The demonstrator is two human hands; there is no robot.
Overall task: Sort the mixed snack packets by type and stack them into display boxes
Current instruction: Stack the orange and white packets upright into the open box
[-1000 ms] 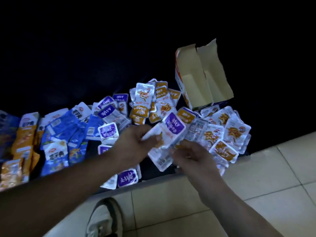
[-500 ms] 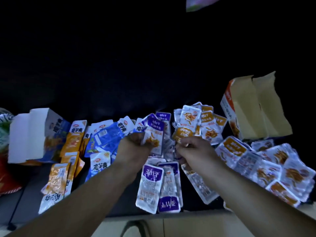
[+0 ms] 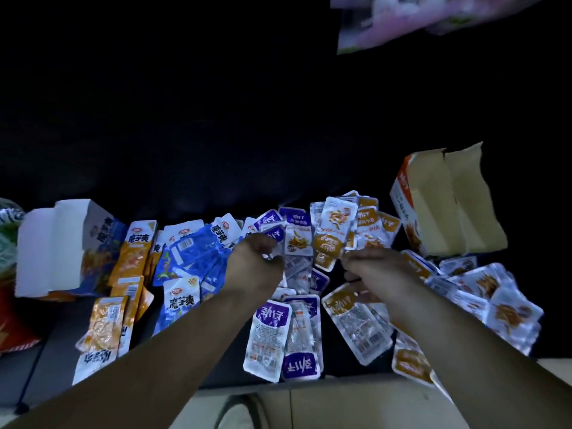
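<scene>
On my feed the pile runs along the near edge of the table (image 3: 43,370), from the blue display box (image 3: 52,249) at the left end to the orange display box (image 3: 433,205) towards the right. That makes two boxes, and both stand open. Behind the pile the tabletop goes dark, and I cannot find its far edge.

Two purple packets (image 3: 269,335) lie side by side at the near edge, with pale floor (image 3: 356,407) beyond it. I count four kinds:
- purple packets in the middle;
- brown-labelled packets (image 3: 501,308), fanned at the middle and heaped towards the right;
- blue packets (image 3: 192,258) left of centre;
- orange packets (image 3: 105,323) beside the blue box.

They overlap too much to count each kind.

The left hand (image 3: 253,267) is curled and pinches a purple packet (image 3: 274,235) at the middle of the pile. The right hand (image 3: 380,270) has its fingers curled against the brown-labelled fan just beside it. I cannot tell whether they grip one.

A blurred pink sheet (image 3: 418,20) is cut off by the frame above the far right.
</scene>
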